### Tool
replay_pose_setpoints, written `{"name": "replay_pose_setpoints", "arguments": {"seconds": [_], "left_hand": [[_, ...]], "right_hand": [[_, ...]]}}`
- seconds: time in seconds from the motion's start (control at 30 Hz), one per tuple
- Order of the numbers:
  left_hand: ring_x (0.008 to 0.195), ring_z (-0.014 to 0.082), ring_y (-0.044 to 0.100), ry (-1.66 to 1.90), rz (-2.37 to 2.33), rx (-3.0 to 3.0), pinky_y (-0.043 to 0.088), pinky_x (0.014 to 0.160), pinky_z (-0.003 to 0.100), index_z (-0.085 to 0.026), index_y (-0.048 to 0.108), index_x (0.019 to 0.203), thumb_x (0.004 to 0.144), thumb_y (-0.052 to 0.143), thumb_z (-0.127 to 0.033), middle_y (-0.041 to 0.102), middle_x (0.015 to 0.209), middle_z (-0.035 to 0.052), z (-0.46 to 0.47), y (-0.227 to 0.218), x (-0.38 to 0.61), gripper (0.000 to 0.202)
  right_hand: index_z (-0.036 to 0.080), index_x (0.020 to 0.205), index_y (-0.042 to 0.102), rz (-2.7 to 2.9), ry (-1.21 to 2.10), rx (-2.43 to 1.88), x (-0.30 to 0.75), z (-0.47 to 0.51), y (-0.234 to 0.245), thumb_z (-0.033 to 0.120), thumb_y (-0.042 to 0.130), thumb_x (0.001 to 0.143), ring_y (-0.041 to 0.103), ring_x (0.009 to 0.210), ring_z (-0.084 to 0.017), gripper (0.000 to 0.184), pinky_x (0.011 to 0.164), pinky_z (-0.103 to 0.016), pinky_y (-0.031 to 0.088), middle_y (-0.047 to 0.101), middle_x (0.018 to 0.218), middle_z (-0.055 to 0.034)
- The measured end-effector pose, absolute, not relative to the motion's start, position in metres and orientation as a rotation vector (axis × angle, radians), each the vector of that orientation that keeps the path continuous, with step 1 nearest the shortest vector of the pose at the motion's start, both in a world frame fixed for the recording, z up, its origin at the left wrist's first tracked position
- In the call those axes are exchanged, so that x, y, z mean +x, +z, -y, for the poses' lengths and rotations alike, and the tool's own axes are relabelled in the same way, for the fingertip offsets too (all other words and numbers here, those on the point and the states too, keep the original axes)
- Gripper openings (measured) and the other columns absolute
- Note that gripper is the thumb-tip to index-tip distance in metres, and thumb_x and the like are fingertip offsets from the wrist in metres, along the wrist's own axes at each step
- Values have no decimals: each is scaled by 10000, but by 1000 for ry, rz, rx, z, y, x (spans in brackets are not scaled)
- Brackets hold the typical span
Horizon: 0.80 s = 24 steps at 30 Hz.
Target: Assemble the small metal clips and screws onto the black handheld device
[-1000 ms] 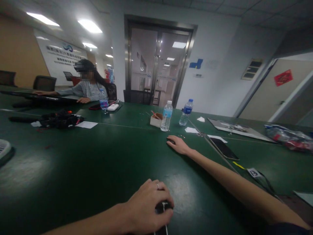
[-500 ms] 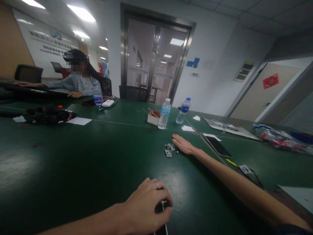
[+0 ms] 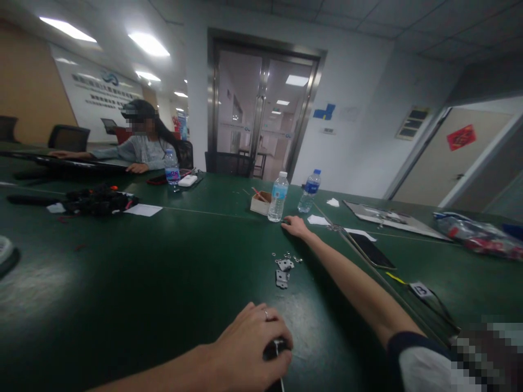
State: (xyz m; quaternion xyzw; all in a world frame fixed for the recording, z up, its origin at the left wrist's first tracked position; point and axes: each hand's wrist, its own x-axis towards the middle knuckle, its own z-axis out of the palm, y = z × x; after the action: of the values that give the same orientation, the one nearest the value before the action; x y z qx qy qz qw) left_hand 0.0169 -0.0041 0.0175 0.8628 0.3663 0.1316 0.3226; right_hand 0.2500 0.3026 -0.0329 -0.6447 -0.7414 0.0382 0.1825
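Note:
My left hand [image 3: 249, 351] is low in the middle of the view, closed over a small black object [image 3: 273, 348] with a thin white cord, and wears a ring. My right arm stretches far across the green table [image 3: 163, 272]. My right hand [image 3: 295, 226] lies flat there with its fingers stretched out, holding nothing, right by the base of a clear water bottle [image 3: 278, 196]. Between my hands lie small metal hinge plates [image 3: 283, 272] and loose washers [image 3: 286, 255].
A small cardboard box [image 3: 260, 201] and a second bottle [image 3: 309, 190] stand near the first bottle. A dark phone [image 3: 371, 250], papers and a tray [image 3: 388, 218] lie to the right. A black bundle [image 3: 98, 198] lies at the left. Another person [image 3: 141, 144] sits at the far left.
My right hand came off the metal parts, which now lie uncovered, and reached farther out to the bottle's base. My left hand stayed closed on the black object.

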Motion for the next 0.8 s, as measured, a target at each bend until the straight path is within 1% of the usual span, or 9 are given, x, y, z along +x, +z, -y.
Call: {"name": "replay_pose_setpoints", "arguments": {"seconds": [0.07, 0.13, 0.2, 0.3, 0.4, 0.47, 0.57, 0.67, 0.8], "left_hand": [[1004, 207, 549, 332, -971, 2251, 348, 961, 418, -269, 644, 970, 826, 524, -323, 612, 1084, 12, 4, 18, 17, 195], [1001, 205, 550, 324, -989, 2250, 339, 974, 422, -268, 646, 965, 820, 531, -319, 612, 1080, 13, 4, 18, 18, 192], [996, 203, 551, 324, -1000, 2266, 328, 986, 428, -270, 646, 961, 821, 527, -324, 614, 1071, 14, 4, 17, 19, 191], [972, 197, 555, 341, -1015, 2317, 354, 962, 406, -258, 648, 949, 837, 494, -328, 618, 1049, 19, 5, 15, 19, 203], [956, 194, 556, 374, -985, 2406, 422, 872, 336, -230, 645, 968, 857, 441, -344, 616, 1049, 38, 2, 12, 18, 259], [958, 190, 560, 423, -954, 2436, 436, 863, 311, -227, 644, 985, 874, 406, -392, 618, 1044, 40, -3, 8, 18, 310], [992, 199, 557, 488, -968, 2476, 444, 874, 305, -229, 636, 1029, 870, 411, -426, 614, 1075, 38, -9, 3, 17, 338], [983, 208, 563, 521, -1026, 2512, 464, 837, 307, -225, 636, 1043, 866, 406, -454, 609, 1091, 40, -11, 2, 15, 369], [897, 207, 584, 580, -1076, 2571, 480, 780, 304, -219, 656, 993, 852, 398, -478, 635, 1020, 47, -14, 1, 13, 392]], "right_hand": [[207, 1034, 680, 2066, 127, -1828, 244, -315, -37, 342, 563, 832, 601, 983, -200, 270, 855, -275, 437, 672, 1050, -67], [193, 988, 692, 2049, 132, -1821, 240, -320, -39, 321, 553, 839, 610, 943, -195, 241, 808, -263, 446, 677, 1023, -75], [160, 973, 693, 2017, 125, -1820, 236, -318, -40, 293, 531, 851, 612, 926, -201, 242, 785, -265, 446, 674, 1019, -101], [118, 970, 690, 1969, 121, -1814, 236, -299, -36, 260, 467, 886, 606, 926, -200, 277, 785, -259, 434, 673, 1016, -128], [148, 958, 700, 1988, 148, -1775, 244, -263, -30, 296, 465, 895, 610, 879, -166, 284, 755, -216, 425, 690, 977, -82], [177, 939, 708, 2019, 164, -1748, 254, -234, -26, 353, 502, 878, 610, 848, -151, 278, 722, -196, 421, 696, 953, -49], [175, 868, 722, 2045, 163, -1727, 268, -190, -24, 394, 537, 853, 610, 809, -150, 288, 694, -198, 420, 702, 885, -45], [167, 855, 720, 2094, 127, -1648, 274, -156, -24, 393, 591, 816, 611, 818, -158, 263, 710, -210, 425, 700, 881, -53], [157, 915, 697, 2113, 27, -1607, 270, -131, -27, 348, 541, 853, 600, 905, -187, 254, 812, -259, 424, 682, 953, -88]]}}
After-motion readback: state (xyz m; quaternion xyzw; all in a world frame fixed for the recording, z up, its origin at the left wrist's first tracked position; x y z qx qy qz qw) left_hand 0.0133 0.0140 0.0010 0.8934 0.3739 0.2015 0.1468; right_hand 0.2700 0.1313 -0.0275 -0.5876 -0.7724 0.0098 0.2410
